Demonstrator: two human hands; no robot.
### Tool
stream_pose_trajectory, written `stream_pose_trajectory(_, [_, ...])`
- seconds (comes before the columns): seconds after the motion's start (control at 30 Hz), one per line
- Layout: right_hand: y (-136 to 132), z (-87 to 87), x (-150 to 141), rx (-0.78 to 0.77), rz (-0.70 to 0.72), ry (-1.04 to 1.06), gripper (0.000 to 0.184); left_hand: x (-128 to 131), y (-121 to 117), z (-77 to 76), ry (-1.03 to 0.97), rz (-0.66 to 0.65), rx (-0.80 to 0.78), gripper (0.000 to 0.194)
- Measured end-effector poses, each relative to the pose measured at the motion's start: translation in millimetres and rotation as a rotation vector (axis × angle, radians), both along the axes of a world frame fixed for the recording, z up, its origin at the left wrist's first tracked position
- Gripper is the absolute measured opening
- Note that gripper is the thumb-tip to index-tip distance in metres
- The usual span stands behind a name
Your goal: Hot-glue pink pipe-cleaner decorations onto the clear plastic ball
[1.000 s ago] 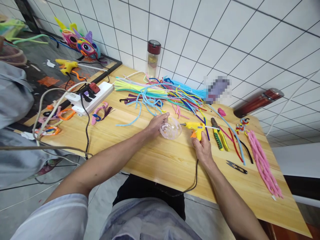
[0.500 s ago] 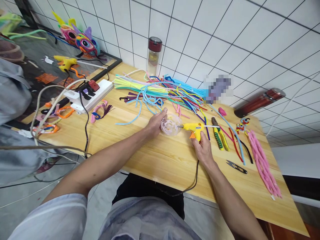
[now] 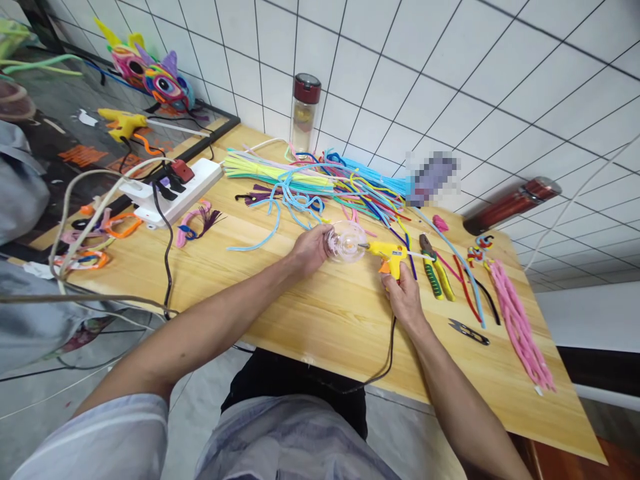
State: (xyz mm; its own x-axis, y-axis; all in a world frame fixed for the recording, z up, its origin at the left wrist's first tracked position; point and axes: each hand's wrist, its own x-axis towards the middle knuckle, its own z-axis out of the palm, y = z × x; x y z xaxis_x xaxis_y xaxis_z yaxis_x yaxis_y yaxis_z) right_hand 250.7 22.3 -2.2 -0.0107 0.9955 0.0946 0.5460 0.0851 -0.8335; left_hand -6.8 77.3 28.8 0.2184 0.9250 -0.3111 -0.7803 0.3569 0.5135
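Head view: hands apart, each clamped on its own item. Left hand [image 3: 311, 253] grips the left edge of a clear round piece [image 3: 350, 241], transparent with ring-like swirls, held over the middle of the wooden table [image 3: 300, 310]. Can't tell if it also rests on the wood.

Right hand [image 3: 405, 299] is wrapped around the grip of a yellow glue gun [image 3: 391, 255], nozzle pointing left at the right edge of the clear piece. Tip overlaps that edge in view; can't confirm contact. White glue stick out the back, black cord [image 3: 392, 347] down from the grip.

Right of the gun: pliers [image 3: 431, 267] with green-yellow handles, loose red, blue and black stems, black snips [image 3: 469, 331], pink bundle [image 3: 517, 320]. Red flask [image 3: 510, 205] lies tilted near the wall.

Behind the hands: heap of coloured pipe cleaners [image 3: 280, 172], clear bottle [image 3: 305, 120] upright behind it, dark red cap.

Left: white power strip [image 3: 200, 183] with plugs in. Beyond it, second yellow glue gun [image 3: 123, 123] on the dark surface, two colourful figures [image 3: 167, 87] near the wall.
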Motion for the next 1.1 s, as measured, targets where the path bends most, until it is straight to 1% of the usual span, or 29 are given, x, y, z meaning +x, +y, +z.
stream_pose_trajectory(0.1, [-2.6, 7.9, -6.5, -0.056, -0.043, 0.124, 0.016, -1.0, -0.2, -3.2, 0.001, -0.006, 0.048, 0.021])
stream_pose_trajectory(0.23, [-8.1, 29.7, -16.7, -0.104, -0.043, 0.338, 0.022, -2.1, -4.0, -2.4, 0.057, -0.029, 0.101, 0.011])
stream_pose_trajectory(0.3, [-10.1, 41.3, -18.2, -0.12, -0.031, 0.391, 0.024, -2.5, -6.0, -1.5, 0.095, -0.05, 0.116, 0.008])
stream_pose_trajectory(0.4, [-10.3, 55.4, -16.2, -0.153, -0.001, 0.439, 0.026, -2.5, -7.7, -1.5, 0.126, -0.075, 0.132, 0.012])
stream_pose_trajectory(0.53, [-4.5, 64.3, -14.9, -0.232, 0.048, 0.514, 0.031, -1.6, -9.2, -2.7, 0.14, -0.097, 0.12, 0.011])
stream_pose_trajectory(0.63, [2.1, 61.3, -18.0, -0.239, 0.04, 0.541, 0.038, -1.1, -10.5, -2.7, 0.143, -0.104, 0.112, 0.01])
stream_pose_trajectory(0.77, [7.9, 47.3, -21.1, -0.246, -0.006, 0.561, 0.041, -0.8, -10.6, -2.9, 0.122, -0.105, 0.1, 0.01])
stream_pose_trajectory(0.9, [8.1, 34.6, -17.7, -0.269, -0.018, 0.533, 0.04, -0.6, -9.0, -6.1, 0.118, -0.113, 0.097, 0.013])
stream_pose_trajectory(1.1, [5.6, 29.6, -12.8, -0.254, 0.017, 0.444, 0.04, -1.4, -8.3, -7.4, 0.134, -0.138, 0.078, 0.012])
